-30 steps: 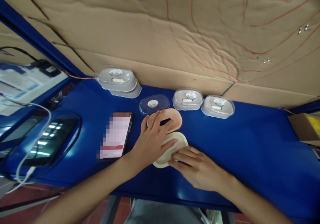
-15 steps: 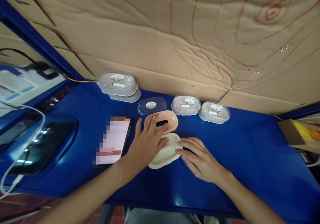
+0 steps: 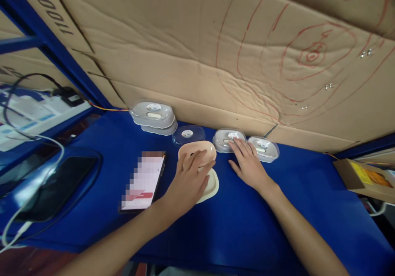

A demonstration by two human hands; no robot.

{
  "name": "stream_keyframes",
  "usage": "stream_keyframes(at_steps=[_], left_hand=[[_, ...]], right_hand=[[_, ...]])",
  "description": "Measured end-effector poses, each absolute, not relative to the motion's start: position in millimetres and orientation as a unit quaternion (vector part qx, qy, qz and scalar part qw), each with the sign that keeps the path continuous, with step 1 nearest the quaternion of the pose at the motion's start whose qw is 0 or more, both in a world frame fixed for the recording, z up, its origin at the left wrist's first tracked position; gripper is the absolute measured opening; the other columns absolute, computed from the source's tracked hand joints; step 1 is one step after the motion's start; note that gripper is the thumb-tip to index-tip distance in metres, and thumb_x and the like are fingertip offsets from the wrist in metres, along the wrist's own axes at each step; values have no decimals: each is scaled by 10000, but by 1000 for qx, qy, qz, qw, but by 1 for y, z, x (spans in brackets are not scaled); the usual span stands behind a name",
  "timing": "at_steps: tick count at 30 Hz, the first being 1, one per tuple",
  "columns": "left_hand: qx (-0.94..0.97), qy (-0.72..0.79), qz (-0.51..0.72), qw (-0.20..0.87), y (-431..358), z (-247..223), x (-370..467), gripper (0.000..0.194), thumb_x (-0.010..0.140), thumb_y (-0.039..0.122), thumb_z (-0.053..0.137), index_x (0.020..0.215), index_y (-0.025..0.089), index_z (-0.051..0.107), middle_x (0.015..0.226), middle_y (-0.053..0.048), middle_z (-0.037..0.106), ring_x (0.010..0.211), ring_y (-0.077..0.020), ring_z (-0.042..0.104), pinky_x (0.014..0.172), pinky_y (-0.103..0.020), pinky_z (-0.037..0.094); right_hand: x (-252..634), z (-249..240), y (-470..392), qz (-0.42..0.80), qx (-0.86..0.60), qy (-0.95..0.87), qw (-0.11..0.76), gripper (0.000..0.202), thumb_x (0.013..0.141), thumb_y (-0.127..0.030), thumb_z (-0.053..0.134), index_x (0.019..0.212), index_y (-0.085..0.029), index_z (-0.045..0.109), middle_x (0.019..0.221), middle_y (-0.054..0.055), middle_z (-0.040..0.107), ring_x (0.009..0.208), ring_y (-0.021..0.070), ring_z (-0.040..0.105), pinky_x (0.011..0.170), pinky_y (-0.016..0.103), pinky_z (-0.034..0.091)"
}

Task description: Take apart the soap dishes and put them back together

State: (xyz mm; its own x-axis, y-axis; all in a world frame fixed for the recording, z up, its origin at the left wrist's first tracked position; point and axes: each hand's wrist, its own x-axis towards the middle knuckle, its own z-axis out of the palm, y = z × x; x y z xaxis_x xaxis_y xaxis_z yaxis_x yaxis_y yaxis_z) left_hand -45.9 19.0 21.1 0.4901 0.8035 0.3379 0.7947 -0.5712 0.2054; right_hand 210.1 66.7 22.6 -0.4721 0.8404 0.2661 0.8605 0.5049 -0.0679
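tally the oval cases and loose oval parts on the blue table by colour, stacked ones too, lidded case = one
grey cases: 4
loose clear lid: 1
peach part: 1
cream part: 1
total: 7

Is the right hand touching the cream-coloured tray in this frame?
No, the right hand reaches to the lidded grey boxes, apart from the cream-coloured tray.

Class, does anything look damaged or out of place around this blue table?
The cardboard behind is creased and scrawled with red rings. One clear plastic lid lies by itself, whereas others cover grey boxes.
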Motion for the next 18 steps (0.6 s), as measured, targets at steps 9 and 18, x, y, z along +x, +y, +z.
stream_keyframes(at_steps=[9, 18], left_hand=[[873, 362, 297, 137, -2, 24, -35, 397, 1020, 207, 562, 1415, 244, 547, 1488, -147, 572, 1381, -309, 568, 1137, -510, 509], [827, 413, 286, 253, 8, 15, -13, 1048, 852, 356, 845, 1644, 318, 160, 1716, -181, 308, 1569, -380, 362, 1217, -590, 431]], right_hand=[[233, 49, 38, 78, -474, -872, 97, 853, 872, -349, 819, 1589, -282, 361, 1621, 189, 409, 1513, 399, 404, 1189, 662, 362], [249, 91, 37, 270, -425, -857, 111, 716, 856, -466, 808, 1470, -318, 470, 1462, 83, 583, 1324, 286, 601, 1105, 451, 513]])
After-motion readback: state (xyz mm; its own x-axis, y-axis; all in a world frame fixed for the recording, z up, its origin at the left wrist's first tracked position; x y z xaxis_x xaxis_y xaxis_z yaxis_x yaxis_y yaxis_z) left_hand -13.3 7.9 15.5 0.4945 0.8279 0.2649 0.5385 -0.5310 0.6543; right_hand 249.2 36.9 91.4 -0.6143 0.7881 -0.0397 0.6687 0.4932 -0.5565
